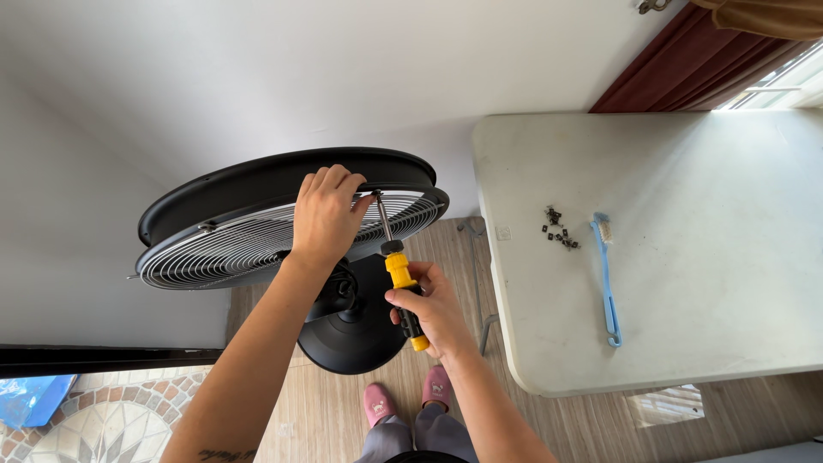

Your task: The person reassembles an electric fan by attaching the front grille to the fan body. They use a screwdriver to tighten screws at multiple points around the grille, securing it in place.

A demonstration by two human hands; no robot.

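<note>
Head view, looking down. Fan (283,219) tilted so the grille faces up: black rim, silver wire guard, black round base (356,330) on the wood floor below it.

Left hand (326,214) lies on the near upper part of the fan rim, fingers curled together over the edge and pressing on it. Palm covers part of the wire guard. Whether it pinches something small under the fingertips, can't tell.

Right hand (433,313) is closed around a screwdriver (399,274) with a yellow-and-black handle. Grip sits on the lower half of the handle; yellow butt end sticks out below the palm. The metal shaft runs up and slightly left from the handle, and the tip meets the fan rim just beside the left fingertips, right of them. So the tool sits below and right of the left hand, with the tip nearly touching it.

Right hand is lower than the fan, over the base, well apart from the table.

White table (686,326) to the right. On it: a small heap of dark clips or screws (559,229) and, just beside them, a light blue brush (607,279) lying lengthwise, bristle end away from the person.

Pink slippers (410,396) on the floor under the hands. Dark red curtain (677,60) top right.
</note>
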